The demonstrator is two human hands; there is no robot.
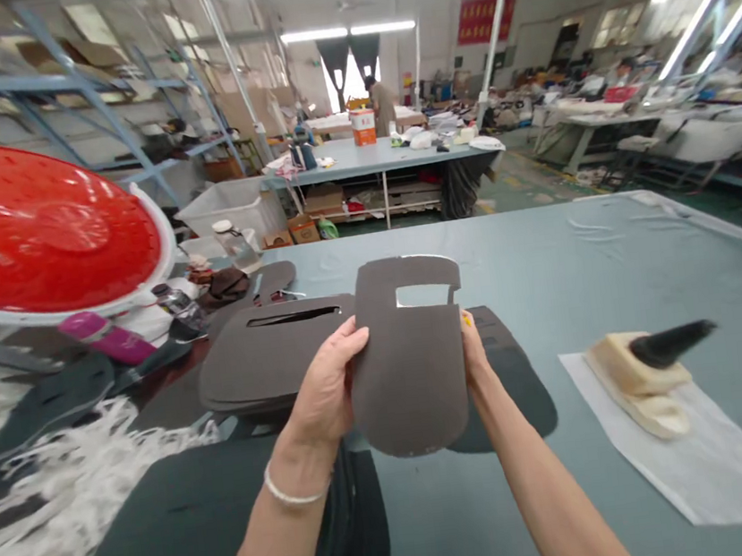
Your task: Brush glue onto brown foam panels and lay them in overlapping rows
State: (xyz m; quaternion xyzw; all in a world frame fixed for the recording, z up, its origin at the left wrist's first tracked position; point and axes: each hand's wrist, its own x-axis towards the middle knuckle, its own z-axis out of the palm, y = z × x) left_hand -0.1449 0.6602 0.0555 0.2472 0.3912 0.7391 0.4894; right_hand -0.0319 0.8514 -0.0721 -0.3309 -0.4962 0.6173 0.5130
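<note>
I hold a dark brown cut piece of stiff sheet material (409, 363) upright above the table, with a rectangular notch near its top. My left hand (327, 392) grips its left edge, thumb on the front. My right hand (473, 351) pinches its right edge and is mostly hidden behind the piece. Behind it, a stack of similar brown pieces (265, 354) with a slot cut in them lies flat on the grey-blue table (580, 279). A darker piece (518, 377) lies under my right hand.
A brush with a black handle on a foam block (646, 370) rests on white paper (703, 445) at the right. A red perforated basket (33, 229), bottles and white shreds (6, 503) crowd the left. Dark fabric (191, 525) lies near me. A person stands at a far table.
</note>
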